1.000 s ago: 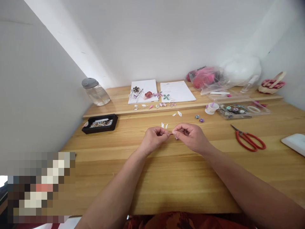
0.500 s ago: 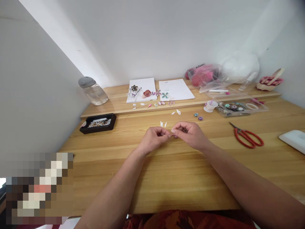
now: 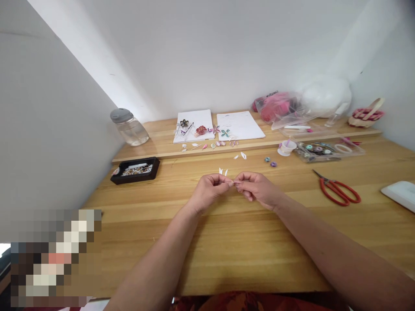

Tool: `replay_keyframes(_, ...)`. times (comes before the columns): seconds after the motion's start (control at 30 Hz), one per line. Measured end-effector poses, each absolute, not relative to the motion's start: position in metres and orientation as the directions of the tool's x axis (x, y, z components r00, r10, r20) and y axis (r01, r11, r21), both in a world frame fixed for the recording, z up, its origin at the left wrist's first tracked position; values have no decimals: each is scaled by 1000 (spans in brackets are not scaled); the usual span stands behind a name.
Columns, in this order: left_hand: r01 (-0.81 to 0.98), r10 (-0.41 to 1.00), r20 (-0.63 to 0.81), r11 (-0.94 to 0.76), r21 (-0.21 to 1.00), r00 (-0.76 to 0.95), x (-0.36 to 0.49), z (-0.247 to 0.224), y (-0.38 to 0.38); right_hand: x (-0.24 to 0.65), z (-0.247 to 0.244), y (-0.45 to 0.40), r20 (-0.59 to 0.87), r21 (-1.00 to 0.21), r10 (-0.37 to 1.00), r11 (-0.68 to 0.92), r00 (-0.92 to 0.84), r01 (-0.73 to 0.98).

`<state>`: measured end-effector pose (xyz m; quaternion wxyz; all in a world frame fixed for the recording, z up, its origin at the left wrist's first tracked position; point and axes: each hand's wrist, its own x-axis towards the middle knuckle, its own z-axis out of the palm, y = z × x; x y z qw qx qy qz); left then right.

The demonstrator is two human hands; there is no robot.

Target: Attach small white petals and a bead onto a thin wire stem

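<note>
Fingertips nearly meeting, my left hand and my right hand are both closed in a pinch over the middle of the desk. A tiny pinkish piece shows between them, too small to name, and which hand grips it is hard to see. Just beyond my left hand lie several slim white petal-shaped pieces. A little farther off is another white petal piece. To the right of these sit a small teal spool and a purple spool.
Red-handled scissors lie right, near a white device. A black tray of beads and a bottle stand left. Paper sheets with wire flowers lie on the raised shelf. A clear box sits back right.
My right hand has turned slightly, its lower fingers now showing below, and the pinkish piece has shifted at the fingertips. The whole view has moved a little.
</note>
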<state>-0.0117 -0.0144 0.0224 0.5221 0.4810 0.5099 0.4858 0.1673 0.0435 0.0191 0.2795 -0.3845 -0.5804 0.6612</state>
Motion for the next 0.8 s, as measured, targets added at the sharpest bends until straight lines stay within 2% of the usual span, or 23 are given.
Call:
replay_keyframes(0.13,-33,989,-38,34,999,-143,-12,16,-9,162,16,36,-145,-986,814,-75,-562,146)
replay_keyframes(0.23,68,976,8,7,998,-219,-12,13,-6,161,18,31,4,-964,826,153,-563,218)
replay_keyframes(0.33,217,979,67,-25,976,-192,-11,13,-7,163,23,28,191,-897,820,369,-539,244)
replay_keyframes(0.4,292,989,73,-32,956,-131,-11,14,-9,166,25,29,241,-870,817,421,-524,255)
replay_keyframes(0.6,300,999,7,-20,954,43,-12,22,-15,173,24,41,202,-915,808,358,-553,188)
replay_keyframes(0.8,159,994,-29,13,987,101,-12,27,-17,172,20,49,-14,-988,834,74,-552,136)
